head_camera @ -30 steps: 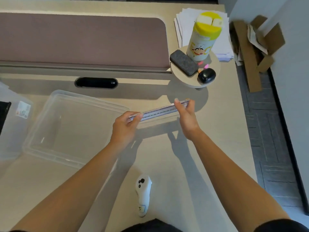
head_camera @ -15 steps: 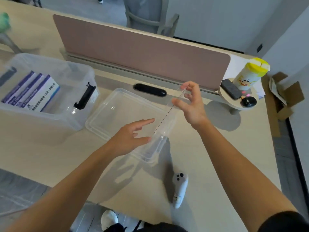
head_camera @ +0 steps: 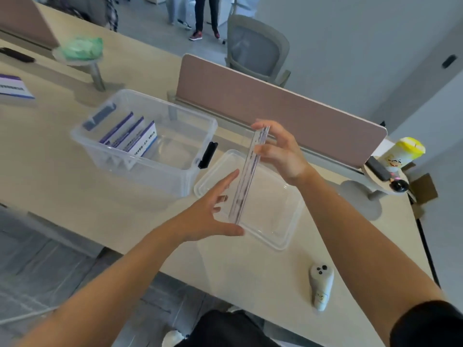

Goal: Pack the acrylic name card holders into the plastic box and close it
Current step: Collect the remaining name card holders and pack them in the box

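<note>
One box (head_camera: 150, 171), one lid (head_camera: 278, 242), three boxed holders (head_camera: 141, 141)

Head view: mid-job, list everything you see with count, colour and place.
plastic box: one, clear, open, desk left of centre.
name card holders: three, purple-white cards, standing inside box.
held holders: thin stack, clear, above lid; count unclear.
lid: one, clear, desk, right of box.
controller: one, white, desk's near edge.
bottle: one, yellow-capped, round shelf at right.
divider: one, brown-pink, behind box.
left hand: fingers straight, at stack's lower end.
right hand: fingers pinch stack's top.
</note>
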